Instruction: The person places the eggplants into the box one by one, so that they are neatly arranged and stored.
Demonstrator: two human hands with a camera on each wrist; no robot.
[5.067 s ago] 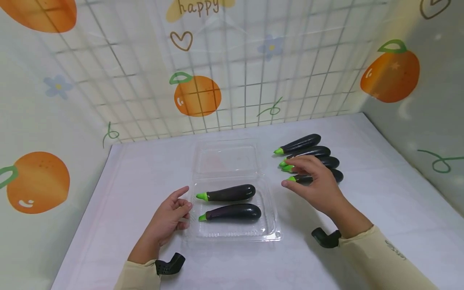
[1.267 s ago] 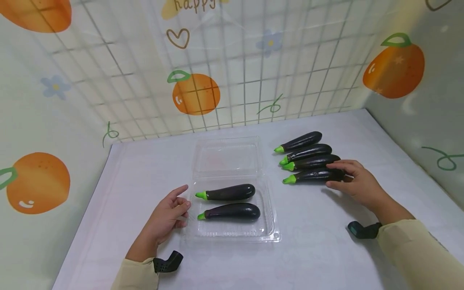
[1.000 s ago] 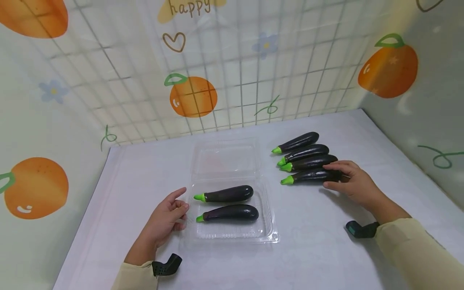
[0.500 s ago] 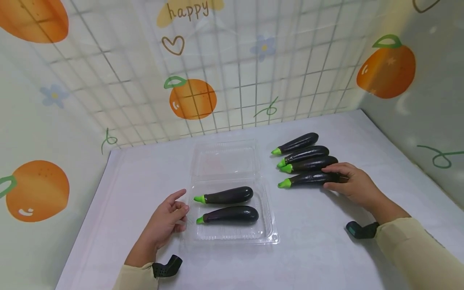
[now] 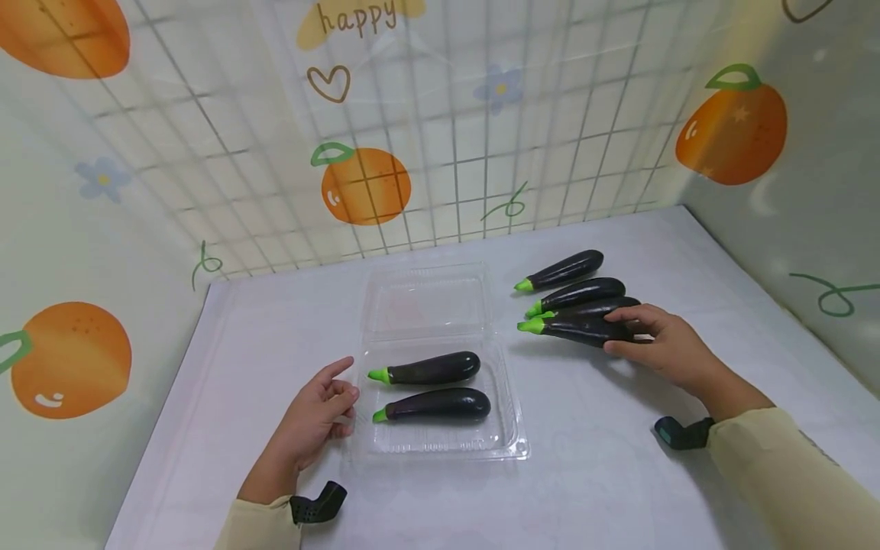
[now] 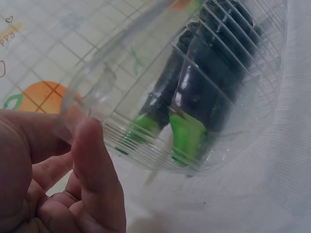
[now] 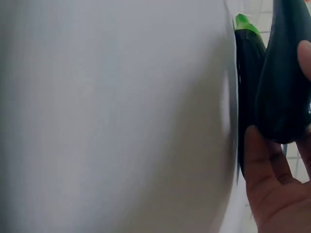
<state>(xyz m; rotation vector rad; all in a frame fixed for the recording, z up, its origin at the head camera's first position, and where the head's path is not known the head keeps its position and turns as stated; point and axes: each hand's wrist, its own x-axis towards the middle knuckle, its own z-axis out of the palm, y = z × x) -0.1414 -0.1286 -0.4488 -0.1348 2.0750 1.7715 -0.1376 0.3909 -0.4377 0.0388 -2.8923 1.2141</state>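
Eggplant [image 5: 580, 330] is off the table [image 5: 577, 466] now, lol. Half a second ago it was lying there, nearest of the four on the right. Now my right hand [image 5: 670, 344] has it up, with a shadow below.

— Nice, so where does that leave you?

Going by the head cam, I'd say the grab is done and the carrying isn't. It hangs just over the near side of the three loose ones [image 5: 565, 270]. Two boxed ones [image 5: 435, 370] sit left of it in the clear box [image 5: 509, 443], lid [image 5: 426, 305] folded back to the far side.

— Which way's it pointing?

Green stem [image 5: 532, 326] left, fat end right, in my grip. Long axis runs roughly left to right. Can't tell the exact tilt.

— Left wrist cam?

My left hand [image 5: 319, 409] looks to be pinching the box's left rim, thumb one side, index the other. Through the plastic, the boxed pair lie side by side, stems toward that hand.

— And the right one?

Thumb and fingers round the fat end. It narrows away out of view, so no stem there. One loose eggplant shows lower down beside it; touching or not, can't tell.
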